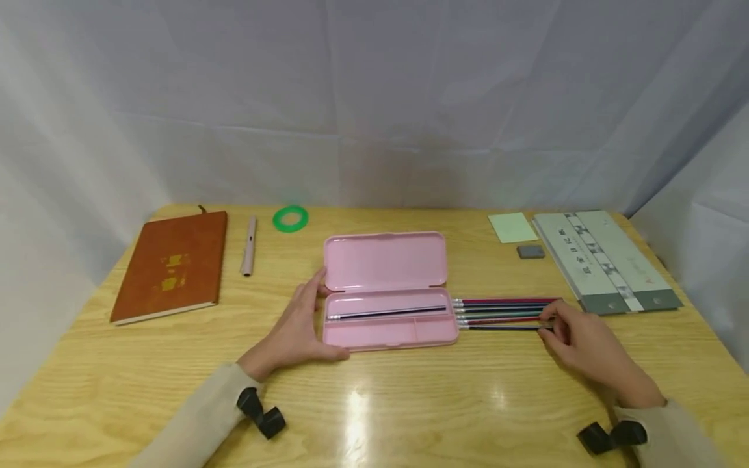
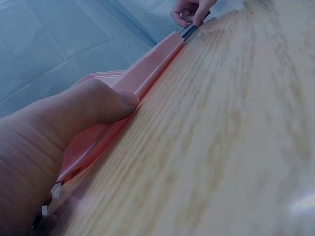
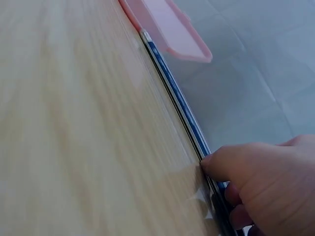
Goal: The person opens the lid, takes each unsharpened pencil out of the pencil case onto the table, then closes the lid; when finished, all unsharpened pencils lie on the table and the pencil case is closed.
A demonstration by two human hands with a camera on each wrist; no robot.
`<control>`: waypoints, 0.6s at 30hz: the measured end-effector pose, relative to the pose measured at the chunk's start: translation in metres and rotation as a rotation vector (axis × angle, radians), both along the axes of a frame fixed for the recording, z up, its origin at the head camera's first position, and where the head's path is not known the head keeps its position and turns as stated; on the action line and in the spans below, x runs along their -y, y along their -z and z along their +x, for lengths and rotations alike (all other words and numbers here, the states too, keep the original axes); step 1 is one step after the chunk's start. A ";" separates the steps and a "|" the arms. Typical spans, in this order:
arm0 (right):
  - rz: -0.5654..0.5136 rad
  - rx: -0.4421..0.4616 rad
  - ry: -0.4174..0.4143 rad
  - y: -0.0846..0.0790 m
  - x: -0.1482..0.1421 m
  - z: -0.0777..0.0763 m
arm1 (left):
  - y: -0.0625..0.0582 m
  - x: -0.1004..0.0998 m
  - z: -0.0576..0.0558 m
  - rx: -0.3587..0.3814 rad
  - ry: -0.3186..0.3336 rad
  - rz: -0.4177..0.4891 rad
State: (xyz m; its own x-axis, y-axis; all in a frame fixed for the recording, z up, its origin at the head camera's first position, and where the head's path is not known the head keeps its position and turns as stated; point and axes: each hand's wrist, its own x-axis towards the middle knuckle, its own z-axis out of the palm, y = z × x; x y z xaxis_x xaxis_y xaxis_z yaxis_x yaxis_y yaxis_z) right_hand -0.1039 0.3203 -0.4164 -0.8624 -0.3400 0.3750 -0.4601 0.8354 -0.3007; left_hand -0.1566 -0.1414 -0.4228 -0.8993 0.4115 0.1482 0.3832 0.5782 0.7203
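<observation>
A pink pencil case (image 1: 374, 337) lies with its lid (image 1: 386, 261) raised back, and one dark pencil (image 1: 392, 312) rests in its long compartment. My left hand (image 1: 295, 325) holds the case's left end, thumb along the front wall and fingers reaching to the hinge side. In the left wrist view the thumb (image 2: 110, 103) presses the pink rim. Right of the case, several pencils (image 1: 497, 311) lie side by side, their eraser ends toward it. With thumb and forefinger, my right hand (image 1: 591, 344) pinches the nearest dark pencil (image 1: 503, 328) near its right end.
At the left lie a brown notebook (image 1: 175, 266) and a pale pen (image 1: 249, 247); a green tape ring (image 1: 290, 219) is farther back. Behind the pencils sit green sticky notes (image 1: 512, 227), a grey eraser (image 1: 530, 251) and a grey-green book (image 1: 608, 260). White cloth hangs behind the table.
</observation>
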 end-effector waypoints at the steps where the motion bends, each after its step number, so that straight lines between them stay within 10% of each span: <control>1: 0.003 0.009 -0.009 0.000 0.004 -0.002 | 0.000 0.000 0.000 0.001 -0.001 0.003; 18: 0.040 0.132 -0.114 -0.011 0.068 -0.029 | -0.001 0.000 0.000 -0.005 0.014 0.012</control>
State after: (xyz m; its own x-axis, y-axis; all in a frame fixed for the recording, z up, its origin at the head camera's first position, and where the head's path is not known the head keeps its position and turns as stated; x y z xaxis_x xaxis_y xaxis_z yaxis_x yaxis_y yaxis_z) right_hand -0.1324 0.2528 -0.4052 -0.8580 -0.4510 0.2458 -0.5117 0.7923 -0.3324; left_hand -0.1564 -0.1416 -0.4223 -0.8929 0.4219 0.1573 0.3944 0.5642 0.7254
